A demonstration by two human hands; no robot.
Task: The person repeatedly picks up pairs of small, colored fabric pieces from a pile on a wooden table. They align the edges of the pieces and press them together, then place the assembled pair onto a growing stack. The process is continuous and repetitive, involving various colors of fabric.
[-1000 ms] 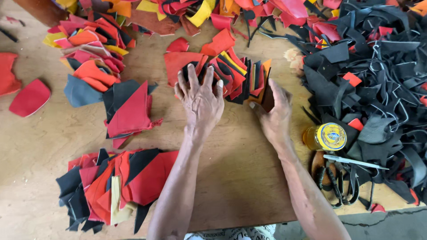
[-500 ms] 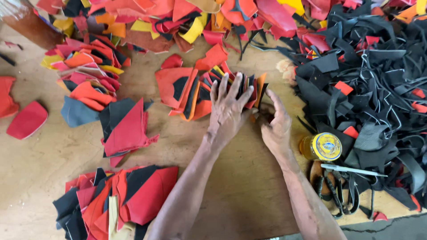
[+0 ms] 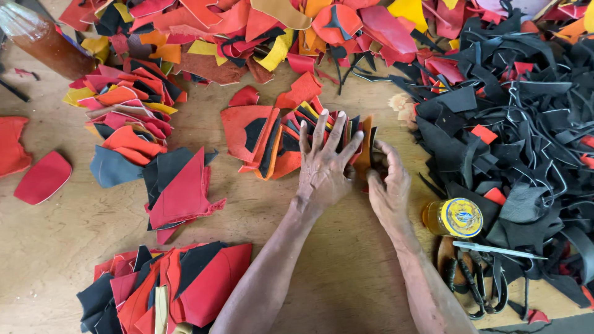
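Left hand (image 3: 323, 170), fingers spread flat, and right hand (image 3: 388, 185) press fanned leather scraps (image 3: 278, 139).

Place: a leather-goods or shoemaking workshop.
Surface: a bare wooden desk (image 3: 346, 272), scuffed and unvarnished.
Material: sorted stacks of cut red, orange and black leather pieces (image 3: 291, 139) from 9 to 12 o'clock.
Offcuts: a heap of black strips (image 3: 520, 136) at 2 o'clock.
Tools: scissors (image 3: 495, 250) and a yellow-lidded jar (image 3: 455, 218) at 4 o'clock.
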